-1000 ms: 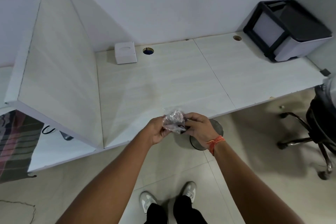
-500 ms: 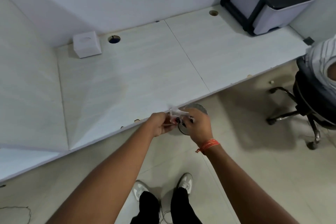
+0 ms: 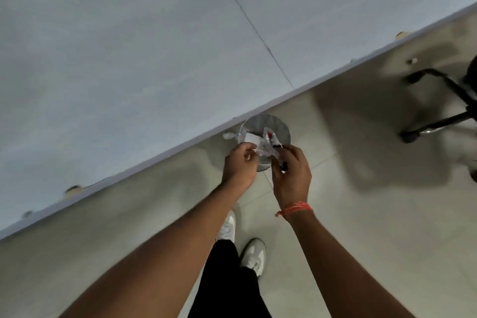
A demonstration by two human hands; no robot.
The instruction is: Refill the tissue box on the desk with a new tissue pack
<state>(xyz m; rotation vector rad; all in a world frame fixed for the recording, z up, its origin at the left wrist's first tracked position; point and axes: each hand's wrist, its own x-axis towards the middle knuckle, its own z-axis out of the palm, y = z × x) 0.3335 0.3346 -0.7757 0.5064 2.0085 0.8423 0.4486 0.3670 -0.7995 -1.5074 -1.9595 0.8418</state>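
left hand (image 3: 239, 164): fingers curled in and pinching the left side of the crinkly plastic wrapper (image 3: 268, 146), looks like a proper grip from where I'm standing

right hand (image 3: 291, 174): fingers pinching the other side of the same wrapper, with something small and dark tucked under them, too blurry to say what. There's an orange thread band on that wrist (image 3: 295, 208)

wrapper: clear film with a bit of red print, held between the 2 hands right above the bin. A loose strip (image 3: 229, 135) trails off to the left, past the bin's rim

bin (image 3: 280, 125): small round metal one on the floor, half tucked under the edge of the worktop (image 3: 154, 59). Some white thing already sits inside (image 3: 251, 139), might be paper or tissue, can't tell

tissue box: not in view at all right now, the shot only shows a bare stretch of worktop, so I can't say whether it's been refilled

my guess at the step: binning the empty pack wrapper, so probably near the end of the job

what could go wrong: film this light floats. Let go too high and it'll drift and land on the floor beside the bin instead of in it

also: that trailing strip could catch on the rim and leave the whole thing draped over the side

also: static could make it cling to the fingers on release

chair (image 3: 444, 100): base sits well apart to the right, not in the way
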